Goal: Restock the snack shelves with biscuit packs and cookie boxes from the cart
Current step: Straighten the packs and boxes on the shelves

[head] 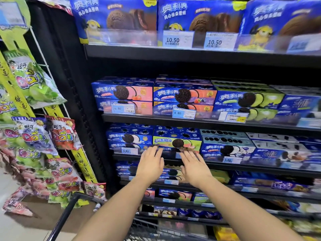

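Where fingertips (153, 150) land: cookie box (177, 142) front
Left hand (151, 162): flat, fingers spread, empty
Right hand (195, 165): likewise flat
Shelf ledge (213, 164): under fingertips

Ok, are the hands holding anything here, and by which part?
Nothing is gripped. The left hand and right hand are open, with straight fingers against the lower front of the yellow-green cookie box.

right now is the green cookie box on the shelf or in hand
On the shelf. The green cookie box sits between blue boxes; left hand and right hand reach its front, fingers straight, not gripping.
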`<action>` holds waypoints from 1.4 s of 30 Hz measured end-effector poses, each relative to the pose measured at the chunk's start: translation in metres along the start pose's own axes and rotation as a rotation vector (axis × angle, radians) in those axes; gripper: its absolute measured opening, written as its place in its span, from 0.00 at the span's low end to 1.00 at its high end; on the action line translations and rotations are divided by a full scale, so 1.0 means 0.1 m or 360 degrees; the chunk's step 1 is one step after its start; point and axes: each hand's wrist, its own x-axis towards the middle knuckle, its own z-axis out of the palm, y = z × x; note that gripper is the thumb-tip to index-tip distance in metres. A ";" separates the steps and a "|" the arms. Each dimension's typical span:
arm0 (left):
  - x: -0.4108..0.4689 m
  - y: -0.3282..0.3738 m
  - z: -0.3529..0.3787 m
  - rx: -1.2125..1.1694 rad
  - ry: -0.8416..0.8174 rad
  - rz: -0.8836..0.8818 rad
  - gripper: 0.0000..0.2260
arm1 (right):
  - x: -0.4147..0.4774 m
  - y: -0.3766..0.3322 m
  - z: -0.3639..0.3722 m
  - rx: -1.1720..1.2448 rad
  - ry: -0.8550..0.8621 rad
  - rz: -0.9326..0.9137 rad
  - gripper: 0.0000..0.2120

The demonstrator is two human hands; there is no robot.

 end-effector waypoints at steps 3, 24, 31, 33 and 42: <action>0.07 0.08 0.01 -0.0018 -0.0046 -0.0048 0.22 | -0.08 0.18 -0.03 0.0028 -0.0040 0.0079 0.29; 0.01 0.39 -0.04 -0.0096 -0.0168 -0.0168 0.25 | -0.22 0.29 0.05 0.0158 -0.0054 0.0231 0.30; 0.07 0.87 -0.11 -0.0082 -0.0148 0.0056 0.23 | -0.52 0.66 -0.13 0.0119 -0.0058 0.0216 0.29; 0.12 1.10 -0.08 -0.0075 -0.0163 0.0141 0.23 | -0.63 0.83 -0.15 0.0096 -0.0051 0.0223 0.29; 0.21 1.77 0.21 -0.0012 -0.0339 0.0321 0.26 | -0.98 1.70 -0.13 0.0147 -0.0102 0.0509 0.29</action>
